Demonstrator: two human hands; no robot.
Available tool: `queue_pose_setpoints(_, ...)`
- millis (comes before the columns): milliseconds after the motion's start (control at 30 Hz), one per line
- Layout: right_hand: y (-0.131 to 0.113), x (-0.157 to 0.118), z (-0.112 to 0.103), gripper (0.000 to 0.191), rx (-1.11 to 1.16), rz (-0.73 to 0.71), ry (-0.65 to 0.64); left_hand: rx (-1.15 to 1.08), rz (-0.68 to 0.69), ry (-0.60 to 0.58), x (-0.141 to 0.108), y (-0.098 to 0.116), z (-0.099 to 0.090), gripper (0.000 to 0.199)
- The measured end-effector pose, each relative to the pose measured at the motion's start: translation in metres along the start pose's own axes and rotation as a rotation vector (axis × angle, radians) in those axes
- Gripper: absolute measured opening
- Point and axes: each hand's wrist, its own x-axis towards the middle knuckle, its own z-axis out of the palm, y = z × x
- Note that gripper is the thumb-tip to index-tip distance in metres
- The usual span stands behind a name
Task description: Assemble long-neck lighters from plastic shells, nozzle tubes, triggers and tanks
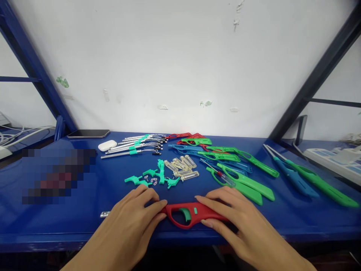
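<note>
A red long-reach lighter [201,211] with a green trigger lies crosswise near the front edge of the blue shelf. My left hand [138,214] pinches its front end, where the trigger loop narrows; a metal nozzle tip [105,214] pokes out left of that hand. Around the lighter's handle closes my right hand [234,210], thumb below and fingers above. The far end of the handle is hidden under the right hand. Just beyond sit loose green triggers [161,173] and clear fuel tanks [189,175].
Metal lighter rods with wires [132,152] lie at back left, by a white case [107,145] and a phone [88,133]. Green casing halves [245,188] and a screwdriver [225,178] lie right of centre. Two lighters [321,182] rest at far right, near a power strip [332,160].
</note>
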Motion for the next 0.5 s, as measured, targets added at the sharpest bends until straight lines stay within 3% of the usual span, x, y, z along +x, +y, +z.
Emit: queue_pose_setpoints(500,-0.001,0.001,0.0009,0.038,0.002,0.023,-0.017,0.027,-0.02,-0.01,0.0021,0.0025,-0.0011,0.024)
